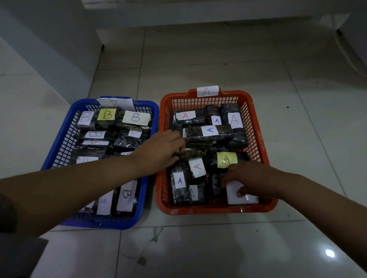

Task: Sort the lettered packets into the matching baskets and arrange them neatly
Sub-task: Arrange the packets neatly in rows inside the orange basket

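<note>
Packets in the red basket (249, 105) are best straightened with labels up (sorting looks done): the left hand (162, 150) grips a dark packet (193, 153) at its middle, while the right hand (250, 177) pinches a white-labelled packet (234, 194) at its near right corner.

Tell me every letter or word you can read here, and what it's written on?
"A": tag on the orange basket rim.
"A": labels on its packets, such as the yellow label.
"B": labels on packets in the blue basket, such as the yellow label.
The blue basket's rim tag is too faint to read.
</note>
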The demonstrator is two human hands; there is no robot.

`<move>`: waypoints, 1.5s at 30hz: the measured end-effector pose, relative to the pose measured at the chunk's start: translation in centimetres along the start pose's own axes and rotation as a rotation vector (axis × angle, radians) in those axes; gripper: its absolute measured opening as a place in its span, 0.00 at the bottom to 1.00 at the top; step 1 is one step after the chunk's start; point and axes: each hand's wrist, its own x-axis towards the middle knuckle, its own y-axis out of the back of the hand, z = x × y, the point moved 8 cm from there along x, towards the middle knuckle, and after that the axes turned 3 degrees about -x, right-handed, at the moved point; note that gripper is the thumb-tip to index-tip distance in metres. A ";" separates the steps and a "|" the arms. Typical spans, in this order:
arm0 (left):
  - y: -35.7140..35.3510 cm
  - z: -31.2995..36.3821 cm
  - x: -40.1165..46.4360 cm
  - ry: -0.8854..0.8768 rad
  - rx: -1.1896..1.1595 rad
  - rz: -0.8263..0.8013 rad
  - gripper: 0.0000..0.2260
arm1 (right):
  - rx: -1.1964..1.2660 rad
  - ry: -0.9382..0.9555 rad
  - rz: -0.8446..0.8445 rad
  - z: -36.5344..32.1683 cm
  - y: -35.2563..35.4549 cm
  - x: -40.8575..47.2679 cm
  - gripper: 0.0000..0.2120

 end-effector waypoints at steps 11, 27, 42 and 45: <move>0.5 -4.5 1.8 0.347 -0.191 -0.013 0.35 | -0.011 -0.131 0.543 2.4 11.7 2.5 0.33; 1.7 -6.5 5.2 0.342 -0.171 0.028 0.21 | 0.377 -0.307 0.629 7.5 11.9 1.8 0.23; -0.5 -10.0 9.8 0.345 0.032 0.023 0.21 | 0.340 -0.339 0.621 7.8 9.6 3.6 0.28; -1.1 -9.7 9.8 0.321 0.166 0.013 0.27 | 0.305 -0.361 0.615 8.0 9.2 3.8 0.27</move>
